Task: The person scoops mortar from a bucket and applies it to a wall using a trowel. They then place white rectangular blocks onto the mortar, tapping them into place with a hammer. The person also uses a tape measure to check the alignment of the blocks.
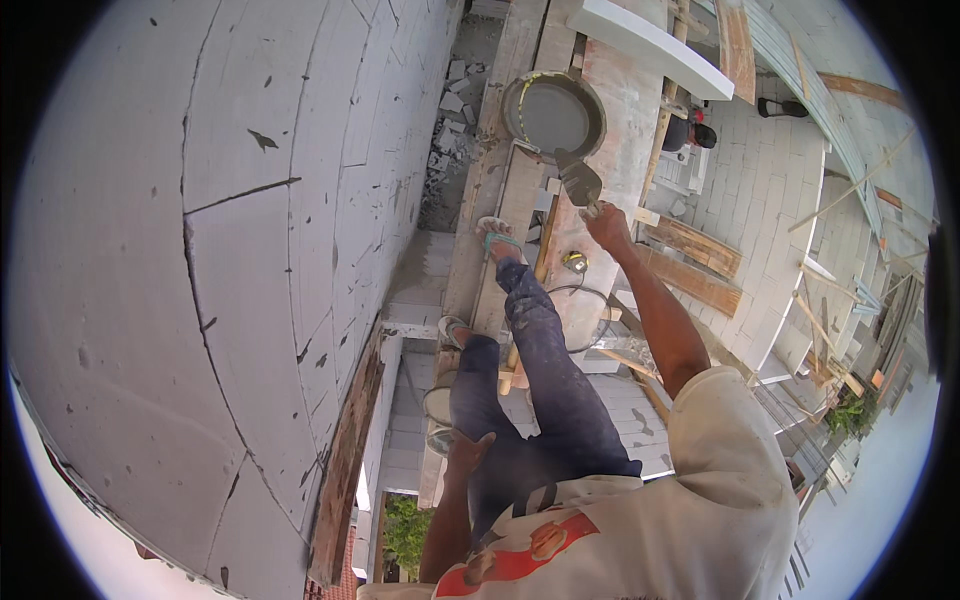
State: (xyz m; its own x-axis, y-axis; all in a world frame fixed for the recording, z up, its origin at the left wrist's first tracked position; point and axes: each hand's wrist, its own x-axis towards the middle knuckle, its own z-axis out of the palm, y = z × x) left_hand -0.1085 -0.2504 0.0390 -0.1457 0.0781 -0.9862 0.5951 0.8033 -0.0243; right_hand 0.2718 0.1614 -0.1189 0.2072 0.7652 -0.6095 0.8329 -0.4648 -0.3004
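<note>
My right hand [607,228] is closed around the handle of a trowel [580,184]. The trowel's grey, mortar-smeared blade points at a round bucket [598,108], its tip at the near rim. Wet grey mortar [555,120] lies inside the bucket. My left hand [467,456] rests against my dark-trousered thigh, thumb spread and holding nothing; some of its fingers are hard to make out. Below the right hand, a small yellow-and-black tape measure [575,262] lies on the plank beside a dark cable [600,293].
A block wall [250,260] with mortar joints rises on my left. My sandalled feet stand on narrow scaffold planks [492,290]. A white block [655,45] lies beyond the bucket. Loose boards [690,275] sit at the right, and another person [690,133] is lower down.
</note>
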